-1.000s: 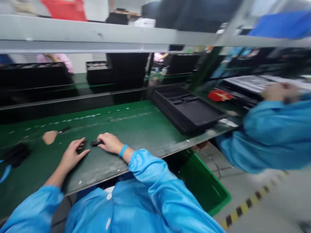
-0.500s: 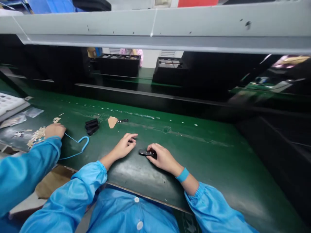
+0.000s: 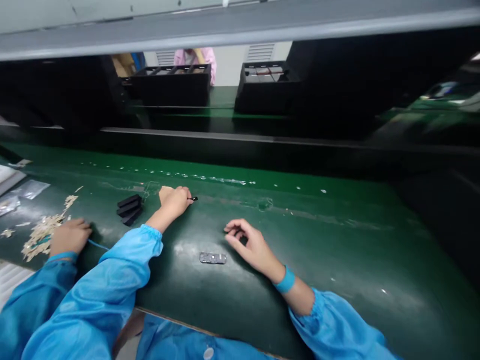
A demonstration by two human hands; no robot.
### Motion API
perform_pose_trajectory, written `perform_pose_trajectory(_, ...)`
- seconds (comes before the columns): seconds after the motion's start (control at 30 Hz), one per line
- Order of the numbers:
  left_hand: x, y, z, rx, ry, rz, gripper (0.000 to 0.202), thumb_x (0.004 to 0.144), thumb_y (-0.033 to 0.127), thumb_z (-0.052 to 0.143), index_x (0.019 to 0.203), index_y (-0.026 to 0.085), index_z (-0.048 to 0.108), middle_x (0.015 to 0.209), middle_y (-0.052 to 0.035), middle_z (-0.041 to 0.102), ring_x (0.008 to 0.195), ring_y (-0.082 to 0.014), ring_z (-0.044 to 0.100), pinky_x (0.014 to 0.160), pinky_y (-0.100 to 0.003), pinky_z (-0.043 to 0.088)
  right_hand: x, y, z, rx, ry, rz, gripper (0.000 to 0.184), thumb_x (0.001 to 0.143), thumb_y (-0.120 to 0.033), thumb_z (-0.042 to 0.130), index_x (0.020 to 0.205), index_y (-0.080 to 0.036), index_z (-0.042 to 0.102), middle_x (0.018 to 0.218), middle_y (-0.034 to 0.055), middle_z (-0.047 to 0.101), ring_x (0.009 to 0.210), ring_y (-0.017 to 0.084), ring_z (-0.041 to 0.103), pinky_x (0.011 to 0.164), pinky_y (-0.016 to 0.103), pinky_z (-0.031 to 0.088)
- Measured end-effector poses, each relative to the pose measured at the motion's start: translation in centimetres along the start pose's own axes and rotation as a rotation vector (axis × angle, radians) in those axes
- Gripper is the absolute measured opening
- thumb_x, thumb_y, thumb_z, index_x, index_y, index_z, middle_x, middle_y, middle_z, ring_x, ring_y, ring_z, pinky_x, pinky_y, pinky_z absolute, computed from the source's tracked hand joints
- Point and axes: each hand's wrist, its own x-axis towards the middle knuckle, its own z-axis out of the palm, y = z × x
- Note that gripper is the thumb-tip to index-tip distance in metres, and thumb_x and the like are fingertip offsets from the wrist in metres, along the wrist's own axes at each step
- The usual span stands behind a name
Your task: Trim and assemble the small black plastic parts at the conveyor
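Left hand (image 3: 175, 201): pinching black piece (image 3: 194, 199)
Right hand (image 3: 252, 246): released, curled
Dark strip (image 3: 213, 258): left of right hand, apart

The person's left arm (image 3: 107, 285) is slanting from the near edge of the tabletop (image 3: 348, 250) toward its far edge, the sleeve ending at a bare wrist. The left hand (image 3: 176, 200) is lying palm down, its fingers bending together into a pinch. The right arm (image 3: 333, 320) is angling inward over the near edge, a band circling its bare wrist. The right hand (image 3: 251, 245) is staying nearer that edge than the left, well apart from it; its fingers and thumb are curving with a gap between them. The torso (image 3: 176, 340) is facing the near edge.
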Motion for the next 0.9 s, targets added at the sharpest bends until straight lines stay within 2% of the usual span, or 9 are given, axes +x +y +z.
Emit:
perform_pose_trajectory(0.1,-2.4,2.1,1.5,-0.183,-0.069,0.067,0.014,0.097,0.035,0.062,0.102,0.022,0.065,0.097,-0.0071,0.079,0.095,-0.0231,0.075,0.085,-0.034,0.054,4.0,0.7,0.5,0.227,0.205,0.11,0.031,0.089,-0.051,0.068,0.097,-0.022,0.06,0.094,0.0062,0.071,0.084,0.02,0.069,0.076,0.033,0.056)
perform_pose_trajectory(0.17,-3.7,3.7,3.2,-0.561,-0.202,0.081,0.024,0.101,0.038,0.054,0.115,0.02,0.061,0.101,-0.0095,0.08,0.089,-0.0208,0.077,0.08,-0.032,0.058,6.2,1.2,0.7,0.318,0.295,0.117,0.037,0.086,-0.056,0.07,0.097,-0.022,0.063,0.099,0.0078,0.074,0.093,0.022,0.071,0.084,0.036,0.057)
perform_pose_trajectory(0.27,-4.6,5.5,5.6,-1.143,-0.345,0.041,0.043,0.092,0.047,0.067,0.119,0.014,0.062,0.106,-0.0156,0.079,0.094,-0.0244,0.078,0.081,-0.036,0.061,7.5,1.5,0.7,0.347,0.302,0.095,0.039,0.088,-0.058,0.068,0.103,-0.022,0.069,0.109,0.0092,0.076,0.102,0.023,0.072,0.095,0.04,0.057)
perform_pose_trajectory(0.33,-4.5,5.9,6.5,-1.287,-0.337,0.029,0.051,0.083,0.051,0.077,0.115,0.013,0.065,0.107,-0.0161,0.079,0.096,-0.0259,0.078,0.081,-0.035,0.061,7.3,1.6,0.6,0.36,0.255,0.09,0.038,0.092,-0.057,0.065,0.106,-0.022,0.072,0.111,0.0087,0.077,0.104,0.023,0.073,0.097,0.041,0.057)
perform_pose_trajectory(0.43,-4.2,5.9,6.8,-1.307,-0.299,0.056,0.047,0.079,0.05,0.081,0.106,0.013,0.068,0.1,-0.0129,0.08,0.088,-0.0236,0.078,0.076,-0.032,0.061,6.8,1.6,0.6,0.406,0.171,0.108,0.035,0.089,-0.051,0.071,0.11,-0.023,0.074,0.112,0.0076,0.078,0.101,0.023,0.074,0.085,0.037,0.063)
perform_pose_trajectory(0.53,-4.3,5.8,6.7,-1.255,-0.253,0.121,0.039,0.083,0.047,0.076,0.101,0.013,0.068,0.09,-0.0089,0.079,0.081,-0.0205,0.076,0.074,-0.029,0.06,6.7,1.9,0.8,0.414,0.13,0.131,0.034,0.085,-0.044,0.075,0.111,-0.022,0.076,0.106,0.0069,0.079,0.087,0.021,0.076,0.068,0.033,0.064)
perform_pose_trajectory(0.67,-4.8,6.1,6.6,-1.166,-0.211,0.134,0.03,0.087,0.04,0.069,0.102,0.014,0.067,0.086,-0.0056,0.078,0.078,-0.0187,0.075,0.073,-0.027,0.059,6.8,1.9,0.9,0.411,0.134,0.163,0.03,0.087,-0.041,0.071,0.11,-0.022,0.078,0.101,0.0058,0.081,0.077,0.019,0.076,0.068,0.034,0.065)
perform_pose_trajectory(0.8,-5.1,6.3,6.6,-1.004,-0.132,0.166,0.018,0.09,0.033,0.061,0.095,0.016,0.067,0.078,-0.002,0.075,0.071,-0.0163,0.072,0.067,-0.024,0.054,6.7,1.3,1.0,0.396,0.192,0.153,0.028,0.086,-0.037,0.074,0.109,-0.023,0.079,0.109,0.007,0.08,0.09,0.023,0.077,0.074,0.035,0.066)
perform_pose_trajectory(0.9,-5.2,6.2,6.6,-0.932,-0.096,0.197,0.014,0.091,0.029,0.059,0.093,0.017,0.066,0.074,0.0002,0.072,0.067,-0.0146,0.068,0.065,-0.023,0.051,6.7,1.1,1.1,0.395,0.211,0.165,0.025,0.081,-0.035,0.079,0.102,-0.023,0.08,0.104,0.0063,0.081,0.09,0.023,0.077,0.071,0.033,0.065)
